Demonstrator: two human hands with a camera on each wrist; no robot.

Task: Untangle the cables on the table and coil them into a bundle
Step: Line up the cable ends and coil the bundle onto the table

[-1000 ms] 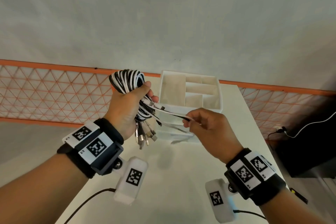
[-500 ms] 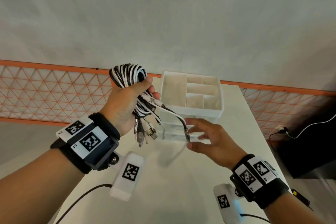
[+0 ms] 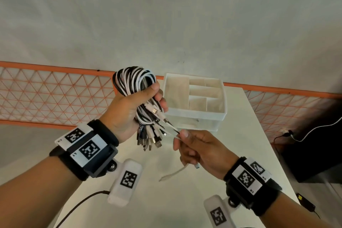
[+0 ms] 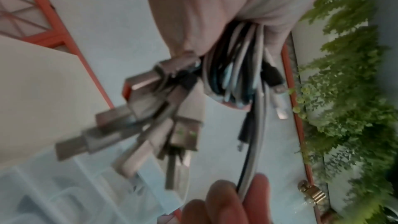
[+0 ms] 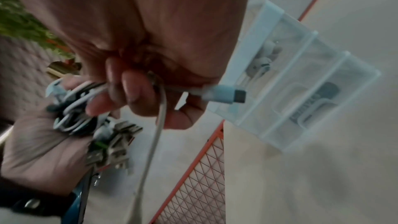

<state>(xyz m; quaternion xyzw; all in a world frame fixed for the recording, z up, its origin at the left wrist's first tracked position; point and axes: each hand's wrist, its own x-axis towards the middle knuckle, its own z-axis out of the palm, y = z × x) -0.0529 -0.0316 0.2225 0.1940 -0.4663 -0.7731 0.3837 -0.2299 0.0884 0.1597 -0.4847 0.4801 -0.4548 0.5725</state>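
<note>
Cables coiled into a black-and-white bundle (image 3: 135, 83) stay gripped in the left hand (image 3: 125, 109) above the bench (image 3: 166, 200). Right hand (image 3: 199, 148), half a second ago spread beneath a dangling end, now pinches two loose strands (image 3: 171, 128), its fingers (image 5: 131, 89) curled round them.

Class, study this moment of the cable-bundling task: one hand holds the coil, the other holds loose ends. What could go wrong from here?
1. The left hand grips the whole cable coil alone; a hard pull by the right hand on the loose strands might drag loops out and undo the coil.
2. The plugs hang in a cluster, so strands may snag there.
3. The storage box stands close behind; a swinging end could catch it.
</note>
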